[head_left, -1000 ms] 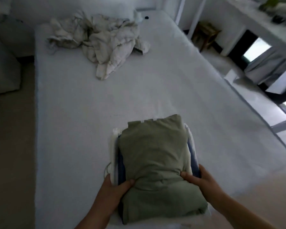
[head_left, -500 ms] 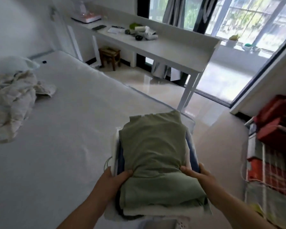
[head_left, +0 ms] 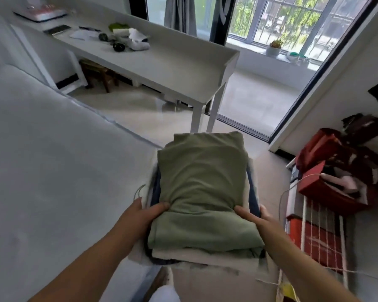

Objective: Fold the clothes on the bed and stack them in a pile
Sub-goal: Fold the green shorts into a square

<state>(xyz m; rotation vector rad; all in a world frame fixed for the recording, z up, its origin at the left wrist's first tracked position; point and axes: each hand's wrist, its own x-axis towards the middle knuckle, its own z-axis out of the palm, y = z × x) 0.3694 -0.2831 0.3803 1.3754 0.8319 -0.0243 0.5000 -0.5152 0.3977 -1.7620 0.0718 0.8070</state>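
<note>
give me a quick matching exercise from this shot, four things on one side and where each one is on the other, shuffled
Things:
1. green folded garment
2. wooden stool
3. potted plant
4. red boxes

Places:
A. on the window sill
B. on the rack at right
C. top of the pile held by the left hand and right hand
D. under the white desk

Pairs: 1-C, 2-D, 3-A, 4-B

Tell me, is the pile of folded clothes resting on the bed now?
No, both hands, left hand and right hand, hold the pile of folded clothes in the air beyond the edge of the bed, above the floor.
</note>
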